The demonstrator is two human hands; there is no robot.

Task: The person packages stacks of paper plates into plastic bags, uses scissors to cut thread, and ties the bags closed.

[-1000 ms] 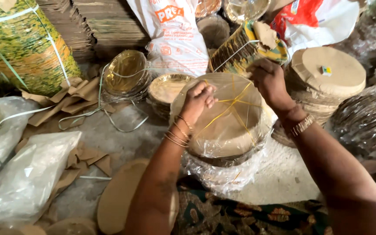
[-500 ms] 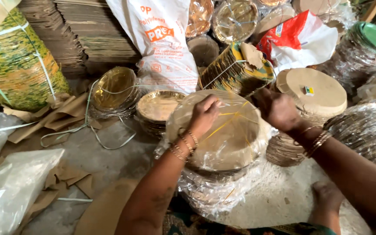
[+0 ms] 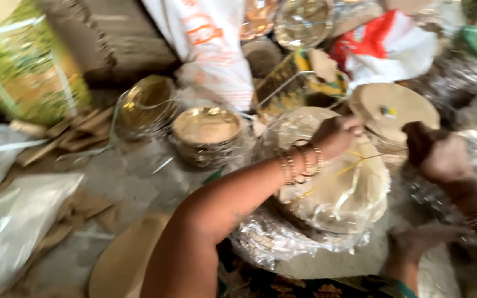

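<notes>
Left hand (image 3: 335,135): curled shut, resting on top of wrapped plate stack (image 3: 338,193), apparently pinching yellow string (image 3: 360,160); exact grip blurred. Right hand (image 3: 434,154): closed in a fist just right of the stack, pulling the same string taut; fingertips hidden by motion blur. Wrapped plate stack: round, tan cardboard disc on top, clear plastic film around the sides, silver crinkled edges at the base, sitting on the floor at centre right, directly under the left hand. String: crosses the top disc, count of strands unclear. Bangles (image 3: 302,163): several on left wrist. Further out: two open stacks of gold-lined bowls (image 3: 208,132), one second capped stack (image 3: 393,107) behind, one white printed sack (image 3: 216,60), loose cardboard disc (image 3: 125,259) cut off by forearm.
</notes>
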